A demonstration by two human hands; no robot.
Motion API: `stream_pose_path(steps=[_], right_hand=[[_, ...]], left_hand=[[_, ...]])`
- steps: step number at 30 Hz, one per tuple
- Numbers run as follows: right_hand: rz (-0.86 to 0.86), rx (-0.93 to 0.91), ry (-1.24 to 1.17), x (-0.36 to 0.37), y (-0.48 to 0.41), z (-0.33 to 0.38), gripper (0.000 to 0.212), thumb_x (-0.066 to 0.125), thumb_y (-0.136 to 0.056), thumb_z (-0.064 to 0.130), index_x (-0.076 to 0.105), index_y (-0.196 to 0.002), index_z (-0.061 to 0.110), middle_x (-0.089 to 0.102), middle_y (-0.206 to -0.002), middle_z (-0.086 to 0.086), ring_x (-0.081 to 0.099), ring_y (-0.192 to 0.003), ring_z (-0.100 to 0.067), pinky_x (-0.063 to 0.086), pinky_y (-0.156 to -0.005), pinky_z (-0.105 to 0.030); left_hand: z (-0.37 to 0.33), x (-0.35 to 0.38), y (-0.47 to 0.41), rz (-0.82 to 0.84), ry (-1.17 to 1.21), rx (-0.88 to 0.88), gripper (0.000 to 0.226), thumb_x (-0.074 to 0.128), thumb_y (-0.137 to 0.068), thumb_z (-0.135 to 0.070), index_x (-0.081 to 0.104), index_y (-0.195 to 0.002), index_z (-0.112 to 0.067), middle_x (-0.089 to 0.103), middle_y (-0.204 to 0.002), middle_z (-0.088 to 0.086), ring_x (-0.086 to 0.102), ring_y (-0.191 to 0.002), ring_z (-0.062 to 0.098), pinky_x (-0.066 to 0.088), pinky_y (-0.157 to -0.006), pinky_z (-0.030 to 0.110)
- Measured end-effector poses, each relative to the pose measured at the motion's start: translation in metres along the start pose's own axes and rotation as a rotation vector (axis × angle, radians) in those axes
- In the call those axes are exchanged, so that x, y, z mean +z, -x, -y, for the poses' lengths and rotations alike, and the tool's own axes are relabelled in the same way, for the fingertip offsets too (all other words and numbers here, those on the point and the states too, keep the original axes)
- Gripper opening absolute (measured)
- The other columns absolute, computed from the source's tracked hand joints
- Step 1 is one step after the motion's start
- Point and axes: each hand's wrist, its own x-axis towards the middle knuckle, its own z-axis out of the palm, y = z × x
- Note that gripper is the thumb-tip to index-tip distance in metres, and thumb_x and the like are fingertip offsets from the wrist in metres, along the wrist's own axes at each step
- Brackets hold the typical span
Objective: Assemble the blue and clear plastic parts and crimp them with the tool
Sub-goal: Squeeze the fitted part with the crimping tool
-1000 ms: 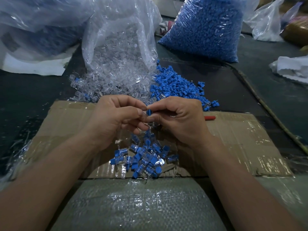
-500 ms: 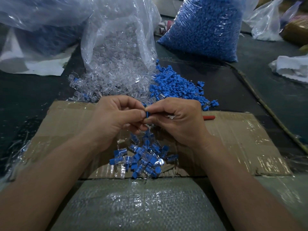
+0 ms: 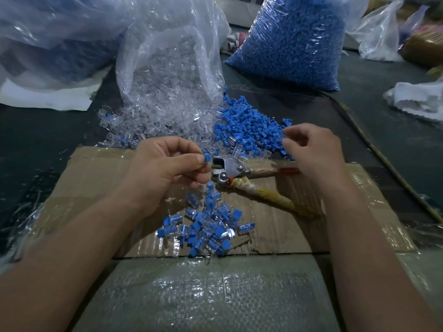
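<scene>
My left hand point(image 3: 165, 168) pinches a small assembled blue and clear part point(image 3: 207, 158) between thumb and fingers, just left of the crimp tool's metal head. The crimp tool point(image 3: 231, 169) lies on the cardboard point(image 3: 91, 173) with its tape-wrapped handles pointing right. My right hand point(image 3: 311, 149) hovers over the edge of the loose blue parts pile point(image 3: 249, 127), fingers loosely curled and holding nothing. Loose clear parts point(image 3: 163, 121) spill from an open bag. A heap of assembled pieces point(image 3: 206, 226) lies on the cardboard below my hands.
A full bag of blue parts point(image 3: 294, 41) stands at the back right. The open clear bag point(image 3: 172, 44) stands at the back centre, with more plastic bags at the far left. A white cloth point(image 3: 417, 99) lies at the right. Woven sacking point(image 3: 203, 295) covers the near edge.
My hands have parted. The right hand let go of the piece and moved right toward the blue pile, uncovering the crimp tool. The left hand kept the part.
</scene>
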Motion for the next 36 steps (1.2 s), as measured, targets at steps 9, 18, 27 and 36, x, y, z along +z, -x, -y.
stream_pose_path(steps=[9, 18, 27, 36], right_hand=[[0.737, -0.044, 0.146, -0.015, 0.010, 0.005, 0.065, 0.077, -0.046, 0.054, 0.051, -0.104, 0.040, 0.047, -0.100, 0.024, 0.047, -0.092, 0.002, 0.037, -0.073, -0.016], [0.586, -0.193, 0.373, -0.007, 0.013, 0.015, 0.043, 0.070, -0.061, 0.041, 0.059, -0.101, 0.033, 0.048, -0.087, 0.018, 0.046, -0.080, -0.004, 0.042, -0.069, -0.027], [0.451, -0.224, 0.448, 0.006, 0.011, 0.015, 0.015, 0.060, -0.075, 0.016, 0.059, -0.083, 0.028, 0.053, -0.075, 0.010, 0.046, -0.068, -0.008, 0.031, -0.052, -0.023], [0.208, -0.294, 0.157, 0.016, 0.017, 0.021, 0.025, 0.063, -0.072, 0.018, 0.048, -0.090, 0.025, 0.052, -0.082, 0.007, 0.047, -0.075, -0.015, 0.031, -0.058, -0.029]], left_hand=[[0.004, -0.002, -0.004, -0.065, 0.050, -0.006, 0.009, 0.065, -0.061, -0.008, 0.063, -0.069, -0.006, 0.069, -0.063, 0.013, 0.066, -0.051, 0.016, 0.050, -0.043, 0.019], [0.008, -0.003, -0.006, -0.079, 0.073, 0.011, 0.013, 0.061, -0.064, -0.007, 0.058, -0.076, -0.004, 0.070, -0.065, 0.012, 0.068, -0.056, 0.017, 0.051, -0.046, 0.019], [0.008, -0.004, -0.006, -0.110, 0.112, 0.042, 0.010, 0.062, -0.064, -0.008, 0.061, -0.074, -0.009, 0.070, -0.067, 0.012, 0.068, -0.059, 0.018, 0.053, -0.049, 0.020], [0.006, -0.002, -0.006, -0.139, 0.109, 0.158, 0.010, 0.061, -0.067, -0.012, 0.059, -0.077, -0.009, 0.071, -0.068, 0.007, 0.068, -0.060, 0.015, 0.052, -0.050, 0.017]])
